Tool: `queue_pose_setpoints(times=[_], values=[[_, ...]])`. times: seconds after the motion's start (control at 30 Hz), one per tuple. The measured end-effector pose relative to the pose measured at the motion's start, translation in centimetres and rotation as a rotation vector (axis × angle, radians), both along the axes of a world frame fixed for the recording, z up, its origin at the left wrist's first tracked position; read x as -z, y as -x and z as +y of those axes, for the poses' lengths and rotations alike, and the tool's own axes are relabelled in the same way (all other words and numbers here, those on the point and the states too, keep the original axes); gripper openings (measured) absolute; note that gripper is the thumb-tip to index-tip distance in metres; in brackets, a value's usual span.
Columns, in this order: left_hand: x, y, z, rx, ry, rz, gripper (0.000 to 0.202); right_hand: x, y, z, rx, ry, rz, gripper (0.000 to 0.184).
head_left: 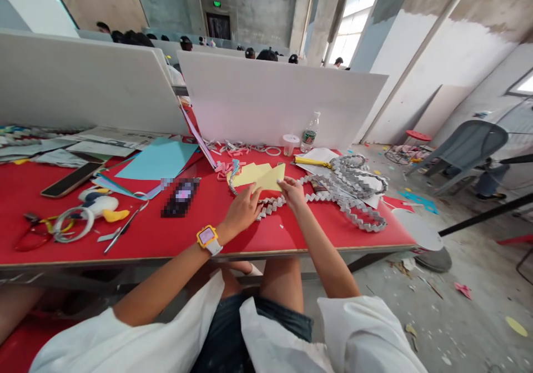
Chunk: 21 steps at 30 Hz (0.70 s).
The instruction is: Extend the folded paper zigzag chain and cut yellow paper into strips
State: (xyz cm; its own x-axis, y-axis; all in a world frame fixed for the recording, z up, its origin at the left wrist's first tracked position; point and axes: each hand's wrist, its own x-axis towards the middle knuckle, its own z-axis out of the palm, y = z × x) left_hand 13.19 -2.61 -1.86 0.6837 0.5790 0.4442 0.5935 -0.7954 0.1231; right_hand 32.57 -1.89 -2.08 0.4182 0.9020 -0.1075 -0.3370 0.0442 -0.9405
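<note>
My left hand [242, 209] and my right hand [292, 191] rest on the red table [187, 234], close together. Between them they pinch the near end of a long folded newspaper chain [353, 198], which zigzags off to the right in loops. A yellow paper sheet [260, 176] lies just beyond my fingers. A yellow and white watch [207, 238] sits on my left wrist.
Light blue paper [160, 159], a blurred phone [182, 196], another phone [70, 180], scissors [125, 228], tape rings and pink paper links lie on the left. A bottle [310, 132] and cup [290, 144] stand by the white divider [275, 101]. People sit behind. Grey chair at right.
</note>
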Motion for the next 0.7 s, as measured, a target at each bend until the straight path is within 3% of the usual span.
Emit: queue_pose_setpoints(times=[0.1,0.27,0.47,0.6,0.7], values=[[-0.4,-0.4,1.1,0.044,0.028,-0.046,0.057,0.4,1.5,-2.6,-0.053,-0.050,0.056,0.028],[-0.9,0.8,2.5,0.271,0.111,0.001,0.041,0.5,1.4,-6.6,-0.151,-0.069,0.116,0.045],[-1.4,4.3,0.3,0.382,0.106,0.050,0.039,2.1,-0.2,-10.1,-0.167,0.004,0.104,0.044],[-0.5,8.2,-1.1,0.372,-0.040,0.108,0.039,3.2,-1.1,-10.6,-0.159,0.026,0.069,0.047],[0.5,11.0,-1.3,0.303,-0.116,0.088,0.041,3.3,-1.8,-8.8,-0.135,0.016,0.035,0.047]])
